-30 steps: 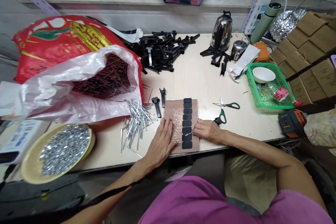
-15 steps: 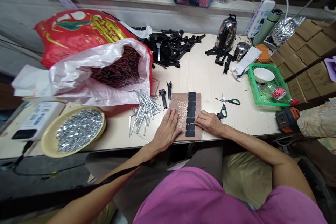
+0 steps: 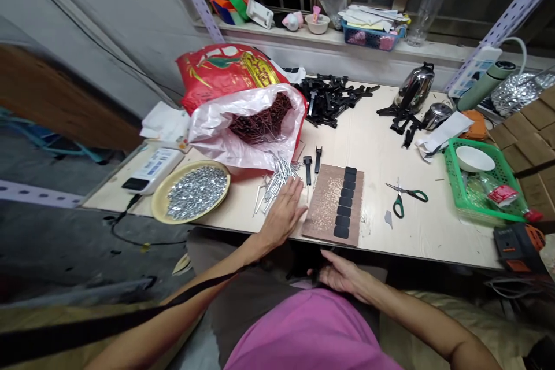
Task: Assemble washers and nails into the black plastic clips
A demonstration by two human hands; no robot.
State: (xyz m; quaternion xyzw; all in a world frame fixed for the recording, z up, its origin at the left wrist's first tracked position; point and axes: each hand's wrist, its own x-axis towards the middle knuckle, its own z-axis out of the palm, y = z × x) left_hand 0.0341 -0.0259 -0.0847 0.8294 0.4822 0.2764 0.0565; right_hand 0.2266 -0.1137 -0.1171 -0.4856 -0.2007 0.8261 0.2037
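My left hand (image 3: pixel 284 211) lies on the table, fingers stretched out, beside a pile of silver nails (image 3: pixel 277 182). Just to its right is a brown board (image 3: pixel 323 202) carrying a column of black rounded pads (image 3: pixel 344 202). Two black clip-like parts with metal pins, a wider one (image 3: pixel 307 169) and a narrower one (image 3: pixel 318 159), lie beyond my left fingertips. Below the table's front edge, over my lap, is my right hand (image 3: pixel 342 273). Its fingers are curled, partly hidden against the dark background; what they hold cannot be made out.
A red sack (image 3: pixel 234 75) of brownish nails and a yellow bowl (image 3: pixel 191 193) of small metal pieces stand at left. Black parts (image 3: pixel 332 101) are heaped behind. Green-handled scissors (image 3: pixel 403 195), a steel kettle (image 3: pixel 414 87) and a green basket (image 3: pixel 481 217) are at right.
My right hand has left the pads and dropped below the table edge. A dark piece by its wrist is gone from the table. My left hand has slid off the board toward the nails. The view has shifted.
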